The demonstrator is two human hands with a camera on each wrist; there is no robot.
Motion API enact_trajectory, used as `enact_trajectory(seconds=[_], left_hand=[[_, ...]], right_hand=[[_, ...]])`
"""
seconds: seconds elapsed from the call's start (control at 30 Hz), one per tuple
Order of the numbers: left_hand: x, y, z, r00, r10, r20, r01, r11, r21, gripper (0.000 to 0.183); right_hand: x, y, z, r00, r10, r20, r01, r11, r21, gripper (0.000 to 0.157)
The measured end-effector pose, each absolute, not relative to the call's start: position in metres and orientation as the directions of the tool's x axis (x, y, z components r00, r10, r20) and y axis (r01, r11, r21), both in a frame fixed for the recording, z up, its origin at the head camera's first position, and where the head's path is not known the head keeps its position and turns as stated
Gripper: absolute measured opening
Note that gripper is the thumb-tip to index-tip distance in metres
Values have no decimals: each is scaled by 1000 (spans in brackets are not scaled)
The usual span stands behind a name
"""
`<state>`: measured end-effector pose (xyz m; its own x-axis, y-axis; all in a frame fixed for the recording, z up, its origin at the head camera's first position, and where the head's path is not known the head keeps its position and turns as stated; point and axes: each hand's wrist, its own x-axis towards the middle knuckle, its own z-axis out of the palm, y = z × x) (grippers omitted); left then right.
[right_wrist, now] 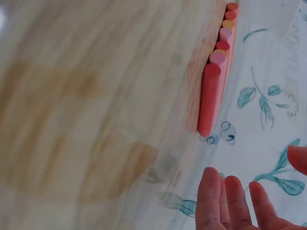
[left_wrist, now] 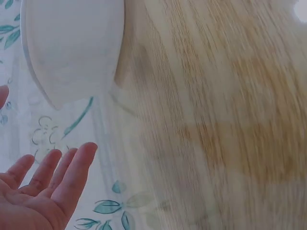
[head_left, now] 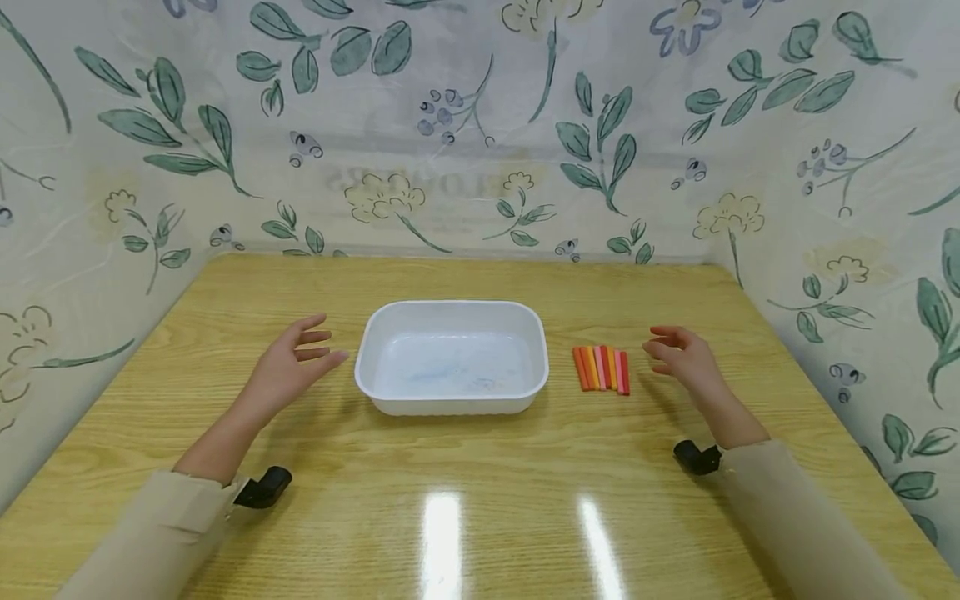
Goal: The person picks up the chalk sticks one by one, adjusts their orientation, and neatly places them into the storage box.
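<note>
A white plastic basin with rounded corners stands on the wooden table; faint bluish marks show on its floor. Just left of it, my left hand hovers with fingers extended and thumb toward the rim, holding nothing. Right of the basin, several round-ended coloured sticks in red, orange, yellow and pink lie side by side in a row. My right hand is beside that row, apart from it, with relaxed fingers and nothing in them. The right wrist view shows the nearest red stick beyond the fingertips.
The wooden table reflects two bright streaks of light near its front. A cloth with leaves and flowers hangs behind the table and along both sides. Black wrist mounts stick out from both beige sleeves.
</note>
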<state>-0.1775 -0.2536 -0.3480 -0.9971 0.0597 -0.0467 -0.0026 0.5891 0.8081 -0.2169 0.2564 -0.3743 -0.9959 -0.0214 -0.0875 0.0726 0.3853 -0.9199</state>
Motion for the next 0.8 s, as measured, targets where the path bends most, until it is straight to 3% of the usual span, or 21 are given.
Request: enact_trajectory(seconds=[0.33, 0.6, 0.8], left_hand=[[-184, -237, -351, -982, 141, -129, -55, 436, 898, 81], [-187, -231, -355, -971, 159, -179, -120, 321, 940, 77], [-187, -229, -358, -964, 170, -203, -146, 297, 944, 72]], right_hand=[[-227, 249, -380, -956, -57, -289, 273, 198, -941, 56], [-240, 253, -388, -908, -250, -336, 215, 410, -886, 57], [-246, 256, -388, -884, -280, -374, 200, 497, -844, 61]])
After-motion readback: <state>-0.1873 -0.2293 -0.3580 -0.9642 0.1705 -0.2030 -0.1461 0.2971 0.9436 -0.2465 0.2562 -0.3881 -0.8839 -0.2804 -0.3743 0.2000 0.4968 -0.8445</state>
